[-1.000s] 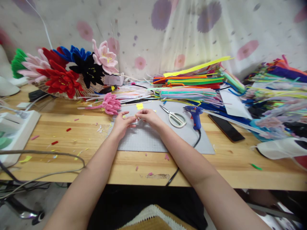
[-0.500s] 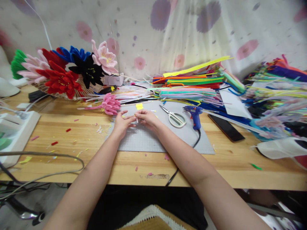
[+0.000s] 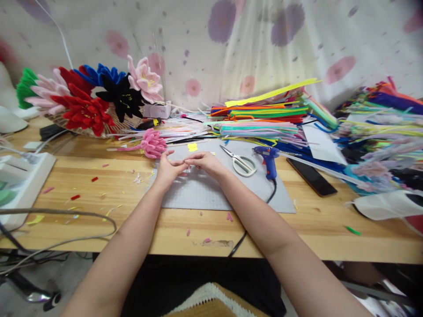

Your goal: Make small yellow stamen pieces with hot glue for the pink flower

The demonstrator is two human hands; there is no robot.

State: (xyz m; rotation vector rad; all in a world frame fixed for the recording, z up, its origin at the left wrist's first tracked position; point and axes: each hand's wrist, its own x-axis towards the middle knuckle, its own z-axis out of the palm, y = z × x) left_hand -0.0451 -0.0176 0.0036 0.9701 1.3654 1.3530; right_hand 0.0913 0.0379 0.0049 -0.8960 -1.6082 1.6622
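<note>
My left hand [image 3: 169, 171] and my right hand [image 3: 204, 162] meet at their fingertips above a grey cutting mat [image 3: 198, 196]. Both are closed in a pinch around something small and pale, mostly hidden by the fingers. Just beyond the left hand lies a pink pipe-cleaner flower [image 3: 152, 144] with its stem to the left. Small yellow pieces [image 3: 192, 147] lie on the mat behind the fingertips. To the right of my right hand are scissors [image 3: 244, 165] with pale handles and a blue glue gun [image 3: 269, 160].
Bundles of coloured pipe cleaners [image 3: 261, 116] line the back. Fuzzy flowers [image 3: 87, 110] stand at back left. A phone [image 3: 312, 177] lies at right, a power strip [image 3: 24, 189] at left. The glue gun's cord [image 3: 238, 245] crosses the front edge; small scraps dot the wood.
The right fingers have flattened and shifted slightly left over the left fingertips. The pale strip that showed between them is now mostly covered. Everything on the table stays put.
</note>
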